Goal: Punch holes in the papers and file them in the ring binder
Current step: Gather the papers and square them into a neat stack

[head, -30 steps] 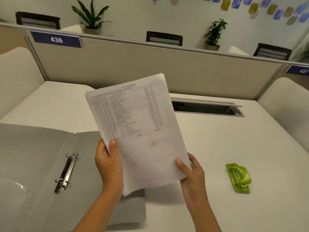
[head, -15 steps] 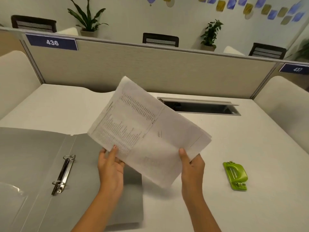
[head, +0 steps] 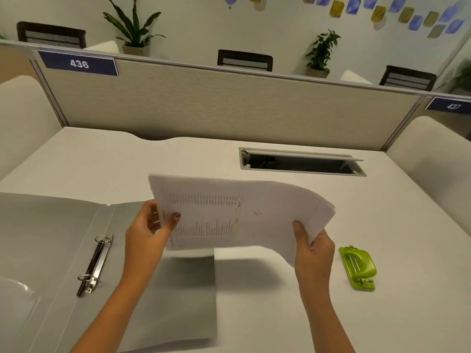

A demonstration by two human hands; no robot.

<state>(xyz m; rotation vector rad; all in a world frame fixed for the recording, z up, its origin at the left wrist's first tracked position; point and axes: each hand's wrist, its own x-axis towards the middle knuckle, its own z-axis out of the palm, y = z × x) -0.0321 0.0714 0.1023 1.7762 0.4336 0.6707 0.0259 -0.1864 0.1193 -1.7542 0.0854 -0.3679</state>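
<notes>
The print on the papers point(head: 242, 215) is blurred and I cannot read it, and I cannot tell how many sheets the stack has. Of both hands mostly the thumbs show on top; the other fingers are largely under the sheets. The ring binder point(head: 51, 238) is cut off by the left and lower borders of the view, and the left forearm covers a part of its right cover.

The left hand point(head: 147, 233) pinches the left edge of the stack. The right hand point(head: 314, 250) grips its near right corner. The stack hangs in the air over the middle of the desk point(head: 382, 212), almost flat, with a soft bend between the hands.

The binder lies open at the near left corner of the desk. The hole punch point(head: 358, 267) sits toward the right edge, just beside the right hand but apart from it. Near the far edge is a long cable opening point(head: 300, 165) with a raised flap, and behind it stands a partition point(head: 216, 105) with a blue plate "436" point(head: 79, 63).

The binder is smooth grey plastic with a metal ring mechanism point(head: 95, 263). The punch is glossy green, and the desk is matte white. The partition looks like beige woven cloth.
</notes>
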